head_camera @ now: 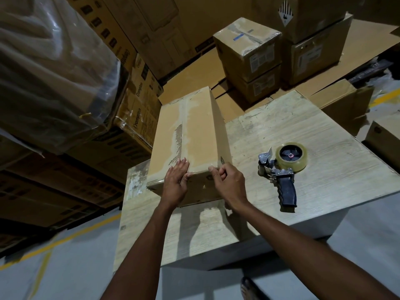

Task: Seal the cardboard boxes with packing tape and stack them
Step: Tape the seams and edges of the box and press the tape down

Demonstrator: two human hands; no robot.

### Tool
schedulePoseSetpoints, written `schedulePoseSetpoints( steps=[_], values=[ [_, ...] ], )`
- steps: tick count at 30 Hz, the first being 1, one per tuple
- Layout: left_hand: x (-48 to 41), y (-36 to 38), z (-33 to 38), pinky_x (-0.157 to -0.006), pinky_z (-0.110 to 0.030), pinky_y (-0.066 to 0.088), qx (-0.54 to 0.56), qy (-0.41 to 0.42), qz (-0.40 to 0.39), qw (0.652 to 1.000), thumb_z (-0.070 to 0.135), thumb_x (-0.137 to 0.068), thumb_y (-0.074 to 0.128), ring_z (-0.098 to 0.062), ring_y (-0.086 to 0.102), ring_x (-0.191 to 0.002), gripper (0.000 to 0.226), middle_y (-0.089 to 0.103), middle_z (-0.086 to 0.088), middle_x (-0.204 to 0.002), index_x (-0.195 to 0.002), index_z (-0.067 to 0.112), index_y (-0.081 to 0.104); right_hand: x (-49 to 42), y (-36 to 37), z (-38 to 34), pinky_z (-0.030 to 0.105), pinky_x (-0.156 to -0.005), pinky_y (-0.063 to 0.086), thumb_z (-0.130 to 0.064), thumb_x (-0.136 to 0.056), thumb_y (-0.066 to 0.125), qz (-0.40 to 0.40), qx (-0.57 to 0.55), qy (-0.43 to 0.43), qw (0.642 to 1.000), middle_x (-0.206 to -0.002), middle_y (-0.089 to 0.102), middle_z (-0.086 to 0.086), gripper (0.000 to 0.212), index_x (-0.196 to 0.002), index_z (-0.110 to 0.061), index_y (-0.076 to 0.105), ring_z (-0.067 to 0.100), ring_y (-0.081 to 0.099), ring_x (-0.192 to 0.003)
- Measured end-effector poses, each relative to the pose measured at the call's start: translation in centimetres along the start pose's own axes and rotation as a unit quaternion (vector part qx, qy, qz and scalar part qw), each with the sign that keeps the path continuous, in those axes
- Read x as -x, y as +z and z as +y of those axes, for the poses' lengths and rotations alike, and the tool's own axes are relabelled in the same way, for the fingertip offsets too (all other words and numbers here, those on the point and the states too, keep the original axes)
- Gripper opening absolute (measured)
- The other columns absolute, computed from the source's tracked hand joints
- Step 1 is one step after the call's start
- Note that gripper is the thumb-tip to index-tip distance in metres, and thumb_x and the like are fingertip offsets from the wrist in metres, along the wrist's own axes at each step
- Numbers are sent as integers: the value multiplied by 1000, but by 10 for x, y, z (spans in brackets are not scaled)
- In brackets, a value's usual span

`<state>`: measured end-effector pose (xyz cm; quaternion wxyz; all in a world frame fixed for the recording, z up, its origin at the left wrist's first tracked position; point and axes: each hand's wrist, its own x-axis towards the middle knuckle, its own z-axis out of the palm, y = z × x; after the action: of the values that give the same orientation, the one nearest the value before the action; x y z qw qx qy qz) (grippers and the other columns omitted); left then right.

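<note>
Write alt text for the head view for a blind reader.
A person holds the near end of a cardboard box on a wooden table: left grip flat on the taped seam, right grip curled round its corner. A tape dispenser lies to the right.

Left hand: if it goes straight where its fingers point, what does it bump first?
Probably nothing: the left hand lies flat on the cardboard box, fingers pointing along its top, so it would just slide along the taped seam.
</note>
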<state>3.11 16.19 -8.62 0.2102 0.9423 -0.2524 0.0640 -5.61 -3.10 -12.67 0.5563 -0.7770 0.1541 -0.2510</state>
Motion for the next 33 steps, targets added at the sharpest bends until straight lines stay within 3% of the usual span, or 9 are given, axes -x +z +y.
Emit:
schedulePoseSetpoints(
  steps=[7,13,16,22,28,31,33],
  values=[
    [0,2,-3,-126,-39,16,1,-1,0,1000,14,-104,55,-3,23,-151,49,37,11,-159,-152,22,47,4,-4,8,22,-59,40,-38,-104,58,-31,-33,-34,998,-82,55,-1,30,-88,-14,54,15,52,-74],
    [1,1,-2,-126,-40,17,-1,2,0,1000,14,-104,54,-5,23,-151,48,37,8,-159,-152,20,47,-10,-21,18,15,-62,47,-42,-84,81,-72,-167,79,980,-81,68,-4,29,-87,-18,66,-1,56,-69],
    [1,0,-2,-126,-41,17,-4,9,-7,1000,15,-105,52,-6,22,-152,48,36,7,-160,-153,20,46,-17,-24,27,18,-62,48,-45,-78,82,-93,-156,55,982,-77,68,-8,28,-85,-20,70,2,56,-68],
    [2,0,-5,-126,-42,17,-13,24,-18,999,25,-108,46,-9,19,-153,47,31,9,-161,-154,21,42,-14,-32,35,10,-72,49,-20,-89,81,-127,-122,22,984,-92,72,-9,10,-95,-21,73,-4,65,-86],
    [2,-1,-4,-127,-43,15,-6,12,-29,999,37,-107,40,-7,16,-154,50,28,12,-161,-155,25,36,-16,-29,18,12,-71,52,-49,-91,69,-15,-106,-46,993,-90,71,-4,36,-95,-13,73,8,66,-81],
    [2,-2,-3,-127,-41,12,-14,10,-38,999,48,-106,33,-6,14,-155,55,26,11,-163,-157,27,33,-15,-18,15,11,-76,52,-48,-89,70,5,-78,-88,993,-96,70,-2,38,-101,-12,74,9,66,-85],
    [1,-3,-3,-127,-39,11,-25,13,-47,998,53,-105,29,-7,12,-155,59,23,10,-164,-158,27,30,-14,-14,19,20,-78,57,-35,-90,75,1,-64,-111,992,-98,67,1,30,-105,-9,73,13,66,-87]
  ],
)
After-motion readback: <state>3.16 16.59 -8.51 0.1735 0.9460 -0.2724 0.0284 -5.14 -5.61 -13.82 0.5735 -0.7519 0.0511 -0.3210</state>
